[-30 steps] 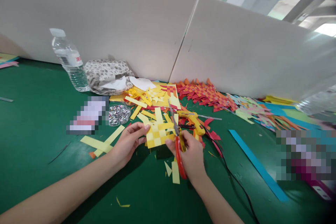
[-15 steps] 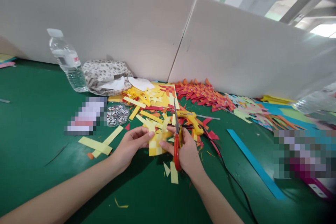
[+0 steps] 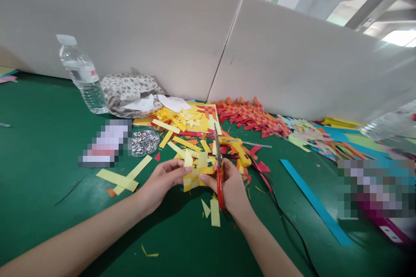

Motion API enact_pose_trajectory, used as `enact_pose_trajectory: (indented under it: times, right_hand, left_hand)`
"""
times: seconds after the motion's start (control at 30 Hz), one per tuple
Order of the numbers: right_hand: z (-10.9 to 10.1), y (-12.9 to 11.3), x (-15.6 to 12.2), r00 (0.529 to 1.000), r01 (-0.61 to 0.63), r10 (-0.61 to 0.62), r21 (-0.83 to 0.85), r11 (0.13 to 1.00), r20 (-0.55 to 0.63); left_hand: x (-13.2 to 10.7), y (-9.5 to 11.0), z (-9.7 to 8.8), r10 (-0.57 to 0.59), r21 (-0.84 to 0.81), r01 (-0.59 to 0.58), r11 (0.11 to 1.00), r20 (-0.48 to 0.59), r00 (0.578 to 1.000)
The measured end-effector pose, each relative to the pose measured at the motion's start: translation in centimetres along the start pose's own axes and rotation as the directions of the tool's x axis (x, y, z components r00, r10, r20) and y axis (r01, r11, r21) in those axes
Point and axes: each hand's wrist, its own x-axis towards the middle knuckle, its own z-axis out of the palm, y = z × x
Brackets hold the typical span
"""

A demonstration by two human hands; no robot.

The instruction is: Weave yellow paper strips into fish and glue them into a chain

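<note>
Between my hands is a small woven piece of yellow and pale-yellow paper strips (image 3: 194, 180), with loose strip ends standing up from it. My left hand (image 3: 167, 178) pinches its left side between thumb and fingers. My right hand (image 3: 231, 188) pinches the right side, and a pair of scissors (image 3: 220, 188) with red handles hangs in the same hand, blades pointing away from me. Part of the right fingers is hidden behind the scissors. Just below lie a pale-yellow strip (image 3: 215, 213) and a triangular scrap (image 3: 206, 208).
A yellow glue gun (image 3: 238, 149) with a black cord lies among paper scraps. Behind are woven red-orange paper fish (image 3: 250, 114). A water bottle (image 3: 82, 75), a patterned cloth bag (image 3: 130, 91) and a bag of googly eyes (image 3: 145, 142) stand left; a blue strip (image 3: 313, 201) lies right.
The strip ends on the woven piece have shifted: a yellow strip at the right now sticks out toward my right hand. Both hands have stayed almost in place, still holding the paper and scissors.
</note>
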Motion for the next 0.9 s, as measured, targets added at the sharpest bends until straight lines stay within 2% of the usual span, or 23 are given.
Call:
enact_pose_trajectory:
  times: [0.33,0.53,0.67,0.8,0.9]
  right_hand:
    - [0.0,0.2,0.0,0.997,-0.077,0.077,0.000,0.997,0.025]
    - [-0.1,-0.3,-0.2,0.995,-0.098,0.097,0.018,0.995,0.035]
    - [0.0,-0.3,-0.3,0.992,-0.103,0.097,0.065,0.993,0.084]
    - [-0.1,-0.4,-0.5,0.985,-0.096,0.105,-0.069,0.993,0.136]
    - [-0.3,-0.5,-0.7,0.988,-0.036,0.070,-0.234,0.972,0.138]
  left_hand:
    - [0.0,0.1,0.0,0.006,-0.030,-0.010,1.000,-0.103,0.995]
    - [0.3,0.1,-0.2,0.058,-0.036,-0.059,0.998,-0.026,0.998]
    - [0.2,0.1,-0.1,0.065,0.090,-0.063,0.994,-0.023,0.998]
    - [0.1,-0.2,-0.2,0.067,0.114,-0.059,0.992,-0.066,0.996]
    - [0.2,-0.3,-0.3,0.035,0.085,-0.025,0.996,-0.109,0.993]
